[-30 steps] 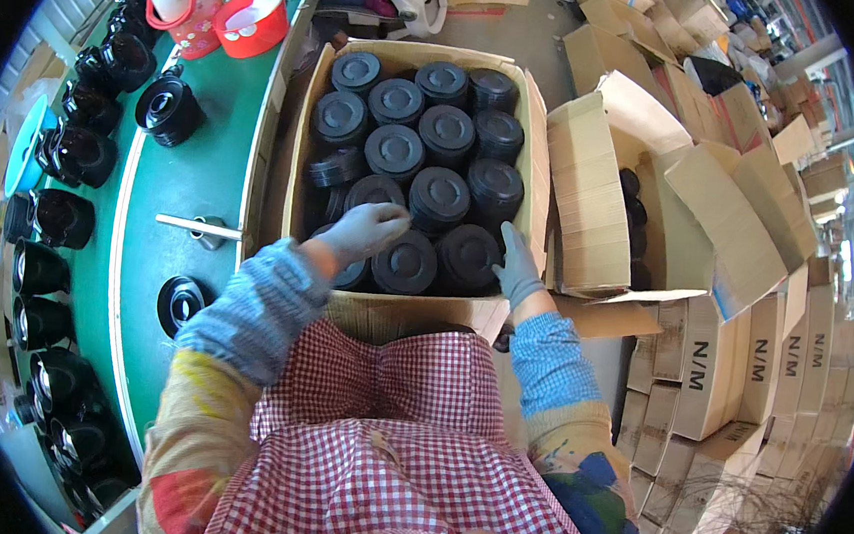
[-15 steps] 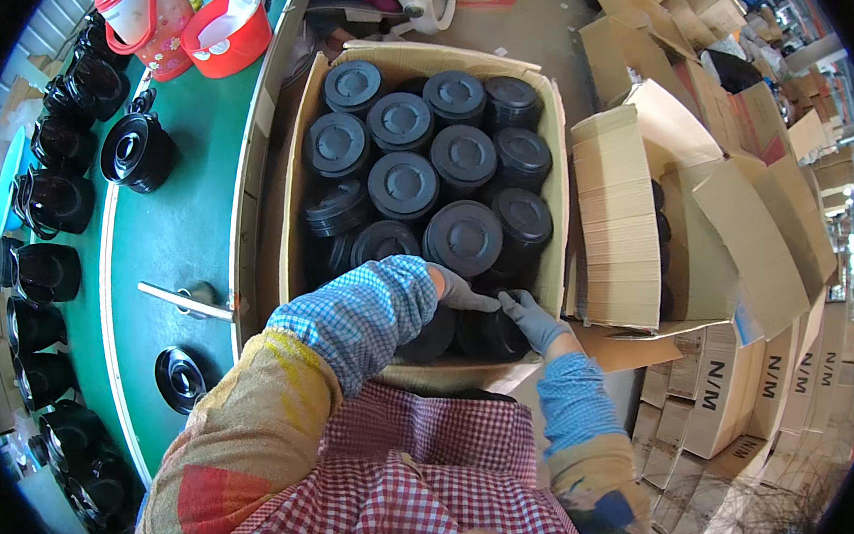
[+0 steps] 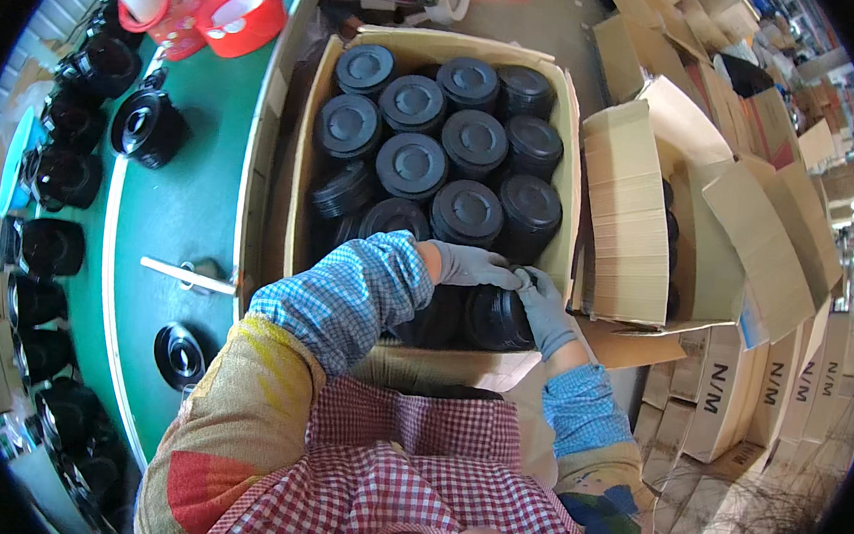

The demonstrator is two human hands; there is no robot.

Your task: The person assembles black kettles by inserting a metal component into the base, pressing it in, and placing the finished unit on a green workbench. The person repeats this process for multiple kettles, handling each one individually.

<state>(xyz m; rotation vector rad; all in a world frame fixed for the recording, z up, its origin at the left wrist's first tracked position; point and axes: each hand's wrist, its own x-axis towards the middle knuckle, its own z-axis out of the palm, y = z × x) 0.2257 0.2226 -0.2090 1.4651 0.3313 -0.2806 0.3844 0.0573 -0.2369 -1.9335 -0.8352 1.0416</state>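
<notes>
In the cardboard box [image 3: 306, 172], several stacks of black round ribbed lids [image 3: 412, 165] stand packed close together. At the near right corner, one stack of black lids [image 3: 498, 321] is tilted, its ribbed side showing. My left hand [image 3: 472, 267], in a grey glove, reaches across from the left with its fingers closed over the top of this stack. My right hand [image 3: 547, 312], also gloved, grips its right side by the box wall. The fingertips of both hands meet at the top. Another dark stack [image 3: 428, 322] is partly hidden beneath my left wrist.
On the left, a green workbench [image 3: 197, 128] bears black pots [image 3: 147, 130], a black lid [image 3: 181, 353] and a red basin [image 3: 241, 21]. To the right stands an open carton [image 3: 626, 222] with raised flaps. Flattened cartons [image 3: 728, 391] lean at lower right.
My hands have shifted slightly with the near right stack, which now shows more of its ribbed side. The view has moved a little, so the box appears slightly higher.
</notes>
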